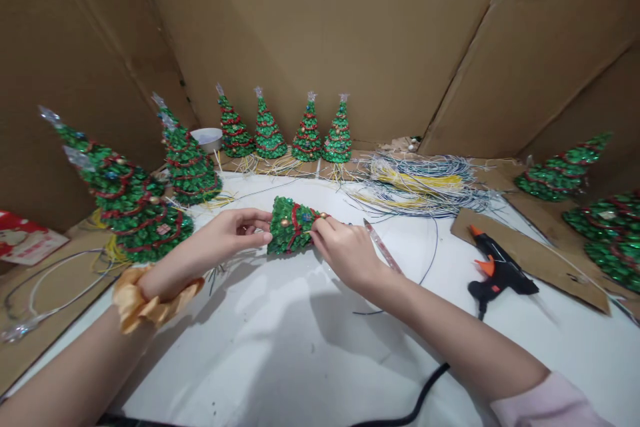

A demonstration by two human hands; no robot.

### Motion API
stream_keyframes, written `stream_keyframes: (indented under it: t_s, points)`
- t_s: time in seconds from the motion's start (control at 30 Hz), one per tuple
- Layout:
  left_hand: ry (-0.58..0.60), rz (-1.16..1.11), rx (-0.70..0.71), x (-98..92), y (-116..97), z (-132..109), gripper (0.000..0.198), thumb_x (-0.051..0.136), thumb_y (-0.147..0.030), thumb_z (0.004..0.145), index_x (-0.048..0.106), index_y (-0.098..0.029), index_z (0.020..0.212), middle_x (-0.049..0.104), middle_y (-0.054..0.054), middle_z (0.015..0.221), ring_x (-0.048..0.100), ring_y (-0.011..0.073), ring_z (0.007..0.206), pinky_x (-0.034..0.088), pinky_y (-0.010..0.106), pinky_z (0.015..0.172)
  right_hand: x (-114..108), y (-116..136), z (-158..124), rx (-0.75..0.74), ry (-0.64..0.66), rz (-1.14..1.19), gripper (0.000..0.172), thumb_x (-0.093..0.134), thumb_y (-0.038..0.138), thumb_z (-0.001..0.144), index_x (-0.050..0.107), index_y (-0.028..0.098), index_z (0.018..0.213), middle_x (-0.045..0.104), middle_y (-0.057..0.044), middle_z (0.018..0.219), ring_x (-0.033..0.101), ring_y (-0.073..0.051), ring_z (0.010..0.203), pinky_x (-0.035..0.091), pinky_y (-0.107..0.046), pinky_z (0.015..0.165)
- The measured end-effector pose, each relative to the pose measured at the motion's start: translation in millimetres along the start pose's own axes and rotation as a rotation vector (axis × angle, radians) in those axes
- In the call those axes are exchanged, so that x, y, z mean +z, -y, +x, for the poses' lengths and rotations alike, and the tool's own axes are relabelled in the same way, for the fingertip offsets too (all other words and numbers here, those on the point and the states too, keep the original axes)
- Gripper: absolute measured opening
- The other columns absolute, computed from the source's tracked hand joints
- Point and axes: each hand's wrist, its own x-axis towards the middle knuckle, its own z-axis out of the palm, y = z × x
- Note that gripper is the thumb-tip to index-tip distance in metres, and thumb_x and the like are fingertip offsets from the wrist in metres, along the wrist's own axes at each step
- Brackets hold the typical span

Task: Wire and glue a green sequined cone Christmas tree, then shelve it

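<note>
A small green Christmas tree (286, 235) with red garland and gold baubles lies sideways between my hands, just above the white tabletop. My left hand (235, 235), with a gold scrunchie (133, 300) at the wrist, grips the tree's wide base between thumb and fingers. At the narrow end, the fingers of my right hand (347, 250) are closed on the tree and cover its tip. Whether they also pinch a small ornament or wire is hidden. Beside my right hand lies a slim pointed tool (383, 247) with a clear pinkish handle.
A black glue gun (503, 270) with orange tip and trigger rests near a cardboard piece (555, 273) at right. Bundled wires (425, 180) lie at the back. Finished-looking trees (270, 127) stand behind and left (135, 213); others lean at right (560, 170). Cardboard walls (320, 33) surround the table.
</note>
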Motion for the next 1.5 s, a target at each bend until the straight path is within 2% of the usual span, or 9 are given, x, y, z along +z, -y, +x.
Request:
stream_keyframes:
  t_s: [0.2,0.3,0.47,0.6,0.87,0.97,1.17,1.37,1.5]
  points:
    - [0.083,-0.274,-0.071,-4.0,-0.5,6.6,0.038,0.065,-0.041,0.071,0.062,-0.018,0.101,0.061,0.003,0.092,0.051,0.014,0.076,0.037,0.023,0.064,8.8,-1.0,3.4,-0.055,-0.104,-0.047,0.024,0.035,0.02,0.092,0.059,0.018,0.089,0.062,-0.006,0.089,0.058,-0.014,0.069,0.028,-0.025,0.05]
    - [0.008,-0.412,-0.153,0.1,-1.6,6.2,0.044,0.07,-0.038,0.067,0.061,-0.016,0.104,0.062,0.005,0.096,0.05,0.0125,0.075,0.037,0.022,0.061,10.2,2.1,4.3,-0.066,-0.128,-0.05,0.023,0.036,0.018,0.092,0.059,0.018,0.087,0.061,-0.006,0.088,0.058,-0.015,0.075,0.028,-0.024,0.05]
    - [-0.103,-0.592,-0.192,11.6,-3.9,4.7,0.047,0.074,-0.031,0.063,0.059,-0.016,0.105,0.062,0.007,0.101,0.056,0.0168,0.087,0.043,0.026,0.075,7.5,9.6,4.4,-0.021,-0.108,-0.055,0.022,0.039,0.019,0.091,0.06,0.018,0.085,0.061,-0.007,0.085,0.057,-0.017,0.078,0.032,-0.025,0.052]
    - [-0.129,-0.514,-0.147,15.3,-3.4,7.1,0.041,0.072,-0.033,0.063,0.06,-0.018,0.099,0.064,0.006,0.099,0.056,0.0161,0.082,0.044,0.024,0.068,7.8,10.8,5.0,0.028,-0.111,-0.055,0.019,0.041,0.019,0.09,0.06,0.017,0.086,0.06,-0.008,0.085,0.056,-0.018,0.08,0.035,-0.025,0.054]
    - [-0.011,-0.239,-0.015,18.0,-7.0,18.8,0.04,0.068,-0.04,0.065,0.059,-0.015,0.094,0.064,0.005,0.088,0.057,0.0217,0.083,0.043,0.03,0.073,10.3,0.9,10.2,0.063,-0.135,0.007,0.021,0.04,0.016,0.089,0.061,0.016,0.085,0.061,-0.009,0.089,0.054,-0.02,0.087,0.04,-0.027,0.064]
    - [0.156,-0.289,0.006,22.3,-11.5,22.9,0.031,0.063,-0.036,0.071,0.061,-0.016,0.095,0.064,0.003,0.09,0.056,0.0186,0.082,0.041,0.027,0.073,4.7,-0.2,11.0,0.093,-0.057,0.104,0.021,0.04,0.017,0.089,0.061,0.014,0.088,0.06,-0.01,0.093,0.053,-0.02,0.091,0.041,-0.028,0.071]
    - [0.164,-0.433,-0.073,28.8,-7.1,28.4,0.03,0.061,-0.04,0.074,0.061,-0.016,0.092,0.063,0.006,0.091,0.055,0.0205,0.089,0.041,0.028,0.074,-3.6,-9.1,11.6,0.108,0.019,0.301,0.023,0.038,0.007,0.085,0.06,0.013,0.091,0.057,-0.011,0.097,0.054,-0.016,0.086,0.039,-0.025,0.071]
    - [0.119,-0.375,-0.087,29.1,-3.7,31.2,0.031,0.061,-0.045,0.074,0.058,-0.015,0.083,0.051,-0.001,0.073,0.04,0.0095,0.061,0.03,0.021,0.053,-2.6,-16.5,14.9,0.206,-0.033,0.454,0.013,0.044,0.011,0.082,0.056,0.014,0.083,0.062,-0.005,0.081,0.055,-0.014,0.071,0.035,-0.023,0.063]
    - [0.159,-0.38,-0.103,29.2,-9.4,33.8,0.034,0.063,-0.047,0.072,0.051,-0.015,0.073,0.039,-0.005,0.062,0.031,0.0077,0.053,0.024,0.021,0.047,5.7,-14.6,15.8,0.207,-0.066,0.463,0.013,0.044,0.013,0.082,0.057,0.016,0.08,0.064,-0.005,0.081,0.056,-0.015,0.074,0.035,-0.025,0.064]
